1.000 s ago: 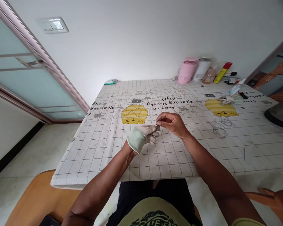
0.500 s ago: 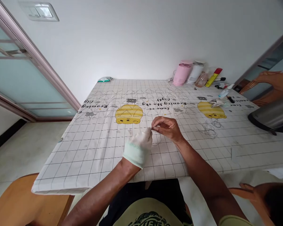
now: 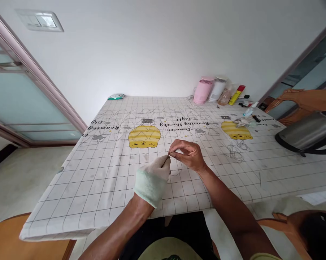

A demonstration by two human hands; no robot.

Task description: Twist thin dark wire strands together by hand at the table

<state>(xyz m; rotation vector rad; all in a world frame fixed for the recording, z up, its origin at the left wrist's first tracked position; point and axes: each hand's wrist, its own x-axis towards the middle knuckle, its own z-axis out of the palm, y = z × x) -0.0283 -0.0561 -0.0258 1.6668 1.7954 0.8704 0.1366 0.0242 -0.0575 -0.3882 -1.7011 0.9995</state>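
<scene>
My left hand wears a white knit glove with a pale green cuff. Its thumb and fingers are pinched on a thin wire, whose slack curves below the fingers over the checked tablecloth. Bare, my right hand meets the left one at the fingertips, with thumb and forefinger closed on the same wire. The exact end between the fingertips is too small to make out. To the right of my hands lies a loose tangle of similar thin wire.
Toward the right end stands a steel kettle. Near the wall are a pink cylinder, a white one, bottles and a yellow-red box. A green-white packet lies at the far left corner. Wooden chairs flank the table.
Both hands stay pinched together at the wire. The view has shifted slightly, so the table and the hands appear a little lower and further left.
</scene>
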